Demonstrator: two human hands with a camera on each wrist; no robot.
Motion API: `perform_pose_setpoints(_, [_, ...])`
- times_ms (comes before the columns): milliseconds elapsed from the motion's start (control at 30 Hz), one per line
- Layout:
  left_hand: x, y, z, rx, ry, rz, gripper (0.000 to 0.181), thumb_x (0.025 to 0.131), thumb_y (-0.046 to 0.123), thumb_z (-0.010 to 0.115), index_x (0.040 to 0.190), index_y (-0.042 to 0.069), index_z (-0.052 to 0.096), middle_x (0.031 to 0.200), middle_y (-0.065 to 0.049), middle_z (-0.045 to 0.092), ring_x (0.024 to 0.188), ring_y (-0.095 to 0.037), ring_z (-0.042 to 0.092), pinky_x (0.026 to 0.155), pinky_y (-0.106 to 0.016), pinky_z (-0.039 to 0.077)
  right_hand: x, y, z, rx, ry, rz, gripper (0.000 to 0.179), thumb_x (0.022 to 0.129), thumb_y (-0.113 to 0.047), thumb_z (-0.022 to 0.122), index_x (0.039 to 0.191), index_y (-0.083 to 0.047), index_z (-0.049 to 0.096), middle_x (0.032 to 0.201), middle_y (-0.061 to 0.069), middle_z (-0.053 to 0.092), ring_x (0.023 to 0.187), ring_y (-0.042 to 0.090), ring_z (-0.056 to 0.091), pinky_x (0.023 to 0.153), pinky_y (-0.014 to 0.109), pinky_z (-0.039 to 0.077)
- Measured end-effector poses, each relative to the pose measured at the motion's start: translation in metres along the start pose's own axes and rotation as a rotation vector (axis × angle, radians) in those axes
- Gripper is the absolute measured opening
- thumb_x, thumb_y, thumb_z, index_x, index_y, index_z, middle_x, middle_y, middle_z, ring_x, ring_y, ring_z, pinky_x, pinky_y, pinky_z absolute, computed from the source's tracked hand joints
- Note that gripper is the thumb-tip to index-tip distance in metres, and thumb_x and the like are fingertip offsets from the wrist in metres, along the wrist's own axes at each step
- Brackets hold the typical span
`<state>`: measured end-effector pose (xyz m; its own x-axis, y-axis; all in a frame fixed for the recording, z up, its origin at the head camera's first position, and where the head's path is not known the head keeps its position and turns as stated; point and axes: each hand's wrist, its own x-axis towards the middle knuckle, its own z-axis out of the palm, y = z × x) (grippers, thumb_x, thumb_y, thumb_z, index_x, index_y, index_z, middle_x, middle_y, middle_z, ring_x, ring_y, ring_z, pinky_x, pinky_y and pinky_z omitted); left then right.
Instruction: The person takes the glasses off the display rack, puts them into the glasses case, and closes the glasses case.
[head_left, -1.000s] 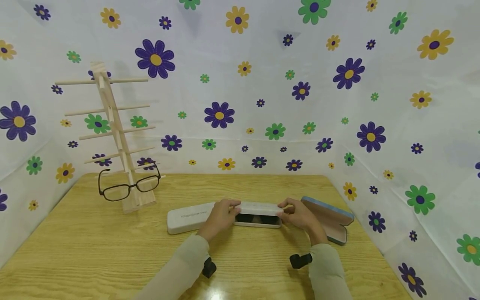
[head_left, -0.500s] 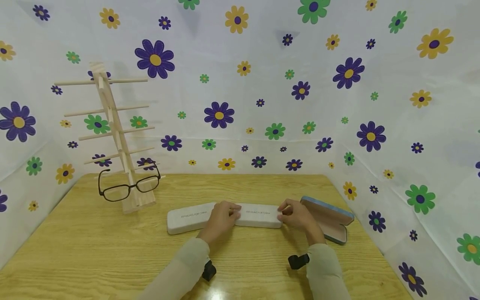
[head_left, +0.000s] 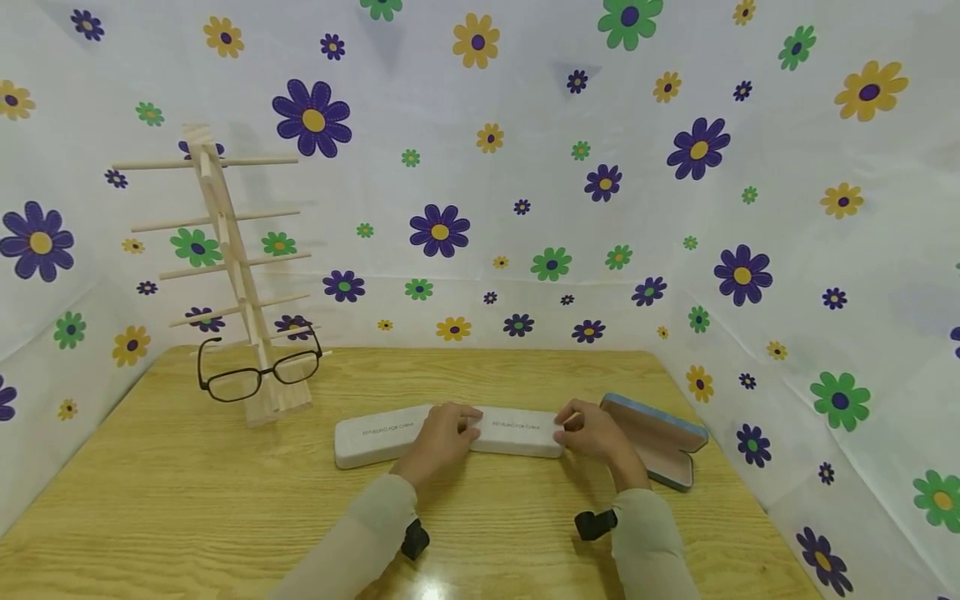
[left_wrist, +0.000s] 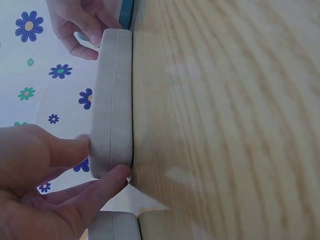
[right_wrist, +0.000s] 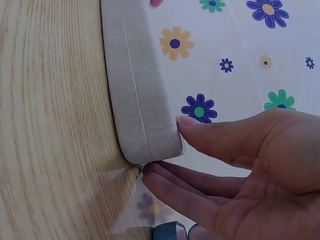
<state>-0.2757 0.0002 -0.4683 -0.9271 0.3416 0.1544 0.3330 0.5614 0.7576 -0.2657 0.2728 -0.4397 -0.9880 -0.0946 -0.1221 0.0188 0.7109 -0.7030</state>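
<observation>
A light grey glasses case [head_left: 516, 431] with small lettering on its lid lies closed on the table between my hands. My left hand [head_left: 444, 442] holds its left end; in the left wrist view the thumb [left_wrist: 75, 150] is at the lid's edge and a fingertip [left_wrist: 120, 172] is at the end face. At the right end, my right hand [head_left: 596, 432] holds the corner, its thumb [right_wrist: 195, 131] on the lid edge and its fingers [right_wrist: 165, 181] against the end. The case's seam [right_wrist: 135, 82] runs closed along its side.
A second grey glasses case [head_left: 378, 435] lies closed at the left, partly behind my left hand. An open blue case [head_left: 660, 425] with a pinkish lining sits at the right. Back left stands a wooden rack [head_left: 236, 258] bearing black-framed glasses [head_left: 266, 372]. A flowered cloth surrounds the table [head_left: 225, 500].
The middle case's lid has come down from partly raised to closed, hiding the dark interior. Over the last half second both hands stay nearly still at its ends.
</observation>
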Motion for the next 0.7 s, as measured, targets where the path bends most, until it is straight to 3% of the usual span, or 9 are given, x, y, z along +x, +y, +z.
perform_pose_setpoints(133, [-0.003, 0.001, -0.006, 0.014, -0.018, 0.013, 0.029, 0.097, 0.004, 0.070, 0.125, 0.000, 0.072, 0.133, -0.021, 0.069, 0.118, -0.033, 0.069, 0.099, -0.049, 0.056, -0.001, -0.002, 0.000, -0.013, -0.008, 0.002, 0.018, 0.097, -0.009, 0.070, 0.113, -0.002, 0.066, 0.122, 0.026, 0.068, 0.110, 0.036, 0.066, 0.090, 0.048, 0.058])
perform_pose_setpoints(233, [-0.006, 0.001, -0.014, -0.027, -0.029, 0.002, 0.029, 0.097, 0.004, 0.069, 0.126, 0.001, 0.071, 0.138, -0.021, 0.066, 0.124, -0.040, 0.066, 0.100, -0.051, 0.057, -0.003, -0.007, 0.000, -0.063, 0.015, -0.015, 0.020, 0.099, -0.011, 0.068, 0.117, -0.002, 0.067, 0.130, 0.028, 0.065, 0.117, 0.042, 0.065, 0.093, 0.051, 0.057])
perform_pose_setpoints(367, [-0.011, 0.000, -0.031, -0.109, -0.029, -0.007, 0.030, 0.098, 0.003, 0.068, 0.128, 0.003, 0.070, 0.144, -0.020, 0.062, 0.119, -0.041, 0.070, 0.091, -0.047, 0.061, -0.005, -0.019, -0.002, -0.146, 0.070, -0.063, 0.026, 0.101, -0.013, 0.065, 0.124, -0.002, 0.066, 0.139, 0.028, 0.060, 0.121, 0.046, 0.064, 0.094, 0.054, 0.057])
perform_pose_setpoints(700, [-0.032, 0.002, -0.096, -0.040, 0.038, 0.024, 0.033, 0.098, 0.006, 0.069, 0.131, 0.010, 0.071, 0.142, -0.013, 0.065, 0.118, -0.034, 0.070, 0.079, -0.036, 0.061, -0.011, -0.064, 0.007, -0.140, 0.088, -0.186, 0.025, 0.101, -0.014, 0.065, 0.125, -0.004, 0.068, 0.137, 0.021, 0.065, 0.121, 0.043, 0.066, 0.097, 0.053, 0.057])
